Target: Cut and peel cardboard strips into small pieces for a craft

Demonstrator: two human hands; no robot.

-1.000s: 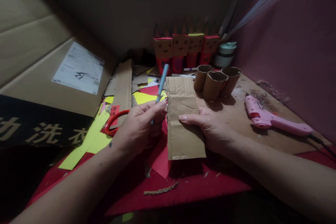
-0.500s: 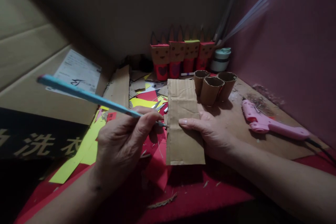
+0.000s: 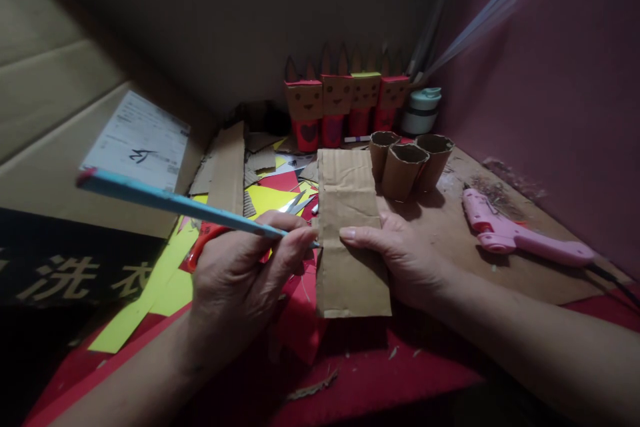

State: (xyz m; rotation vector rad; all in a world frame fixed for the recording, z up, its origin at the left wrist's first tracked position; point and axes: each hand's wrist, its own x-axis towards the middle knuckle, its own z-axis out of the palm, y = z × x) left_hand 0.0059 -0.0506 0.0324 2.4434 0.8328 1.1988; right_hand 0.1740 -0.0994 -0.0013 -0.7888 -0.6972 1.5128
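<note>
A blue pencil (image 3: 185, 205) is pinched in my left hand (image 3: 245, 273), its tip at the left edge of a piece of cardboard (image 3: 350, 267). My right hand (image 3: 400, 247) grips that cardboard from the right, thumb laid across the front and the other fingers hidden behind. The cardboard is a tall tan rectangle with creases across its upper part. Behind my left hand lie scissors with orange handles (image 3: 204, 243), their blades partly visible on yellow paper (image 3: 270, 197).
Three cardboard tubes (image 3: 403, 170) stand behind the cardboard. To the right lies a pink glue gun (image 3: 525, 237) with a cord. Several red cardboard figures (image 3: 306, 133) and a lidded cup (image 3: 421, 110) line the back. A big box (image 3: 75, 113) borders the left.
The pencil has tilted a little flatter, and its back end sits lower. My left hand has shifted slightly right and down, uncovering more of the orange scissor handles. The cardboard stays nearly in place.
</note>
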